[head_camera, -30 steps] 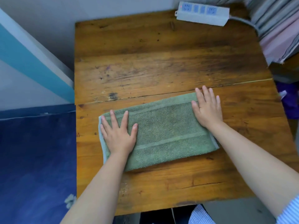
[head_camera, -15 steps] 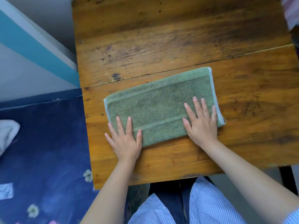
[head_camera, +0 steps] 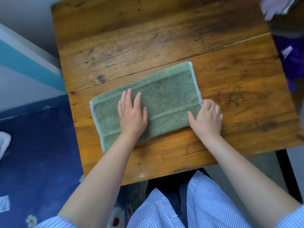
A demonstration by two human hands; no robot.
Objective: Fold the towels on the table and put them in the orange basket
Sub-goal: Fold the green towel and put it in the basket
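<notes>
A green towel [head_camera: 166, 94], folded into a long strip, lies slanted across the near half of the wooden table [head_camera: 148, 38]. My left hand [head_camera: 131, 115] lies flat on the towel's middle with straight fingers. My right hand [head_camera: 206, 120] is at the towel's right end, thumb on top and fingers curled round the pale edge. The orange basket is out of view.
A blue patterned cloth [head_camera: 37, 153] covers the floor or bed left of the table. Purple and pink fabric [head_camera: 292, 63] hangs past the table's right edge. My striped shirt [head_camera: 181, 209] is at the near edge.
My left hand slid from the towel's lower left corner onto its middle. My right hand moved to the right end and curled round the edge. The camera tilted down.
</notes>
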